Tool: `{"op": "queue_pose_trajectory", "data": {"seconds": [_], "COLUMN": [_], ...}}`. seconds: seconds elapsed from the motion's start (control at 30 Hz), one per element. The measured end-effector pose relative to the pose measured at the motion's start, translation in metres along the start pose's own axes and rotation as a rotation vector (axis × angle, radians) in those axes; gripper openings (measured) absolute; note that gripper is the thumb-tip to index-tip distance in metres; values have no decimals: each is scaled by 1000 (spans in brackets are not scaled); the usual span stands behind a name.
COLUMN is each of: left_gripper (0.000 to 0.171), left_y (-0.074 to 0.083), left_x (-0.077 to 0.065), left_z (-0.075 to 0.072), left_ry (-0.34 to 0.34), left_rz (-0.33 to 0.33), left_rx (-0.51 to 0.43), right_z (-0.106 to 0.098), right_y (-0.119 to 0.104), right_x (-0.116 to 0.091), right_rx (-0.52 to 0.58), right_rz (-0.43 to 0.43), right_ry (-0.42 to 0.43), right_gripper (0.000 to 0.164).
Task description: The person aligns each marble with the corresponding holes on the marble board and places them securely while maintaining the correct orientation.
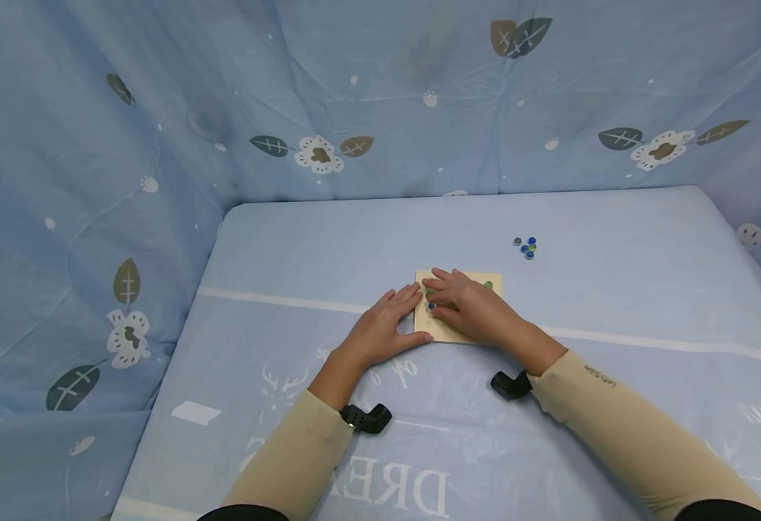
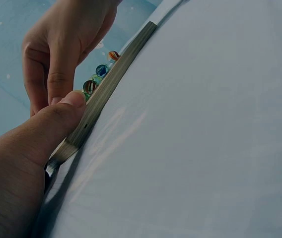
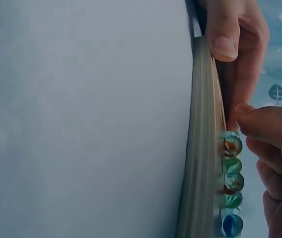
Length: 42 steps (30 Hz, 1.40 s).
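A pale wooden board [image 1: 442, 332] lies flat on the table. My left hand [image 1: 380, 329] rests against its left side, fingers straight, with the thumb along the near corner. Above the board is my right hand [image 1: 471, 307], thumb and index finger close around a blue marble [image 1: 431, 306]; their tips are partly hidden in both wrist views. Along the board's top sits a row of glass marbles [image 3: 233, 183], some green, some with brown swirls, one blue. An orange-swirled marble [image 2: 113, 55] shows in the left wrist view. The right hand covers much of the board from above.
Several loose marbles [image 1: 528, 248] in blue, green and grey lie beyond the board, to its right. A pale blue printed cloth [image 1: 328, 246] covers the table. Patterned curtains [image 1: 393, 87] rise behind it. A white patch [image 1: 195, 412] is at the near left.
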<state>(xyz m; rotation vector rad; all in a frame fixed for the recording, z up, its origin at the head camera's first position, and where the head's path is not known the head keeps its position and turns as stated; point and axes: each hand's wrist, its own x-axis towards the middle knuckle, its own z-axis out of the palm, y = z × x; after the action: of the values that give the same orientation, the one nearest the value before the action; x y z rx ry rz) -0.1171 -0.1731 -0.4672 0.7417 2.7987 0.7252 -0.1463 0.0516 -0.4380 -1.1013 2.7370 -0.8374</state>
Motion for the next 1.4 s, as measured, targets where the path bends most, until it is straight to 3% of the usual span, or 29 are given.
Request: {"op": "queue_pose_trajectory", "data": {"seconds": [0.27, 0.97, 1.4], "left_gripper": [90, 91, 88], "left_y": [0, 0, -1], "left_x": [1, 2, 3], "left_z": [1, 1, 2], "left_ry": [-2, -14, -12], "left_rz": [16, -7, -18], "left_rx": [30, 50, 43], "right_z": [4, 4, -26], "right_y": [-4, -4, 8], "right_x": [2, 3, 3], "right_rx": [-23, -62, -6], "right_rz": [-18, -25, 104], "right_ry": [-15, -26, 40], "right_gripper": [22, 28, 33]}}
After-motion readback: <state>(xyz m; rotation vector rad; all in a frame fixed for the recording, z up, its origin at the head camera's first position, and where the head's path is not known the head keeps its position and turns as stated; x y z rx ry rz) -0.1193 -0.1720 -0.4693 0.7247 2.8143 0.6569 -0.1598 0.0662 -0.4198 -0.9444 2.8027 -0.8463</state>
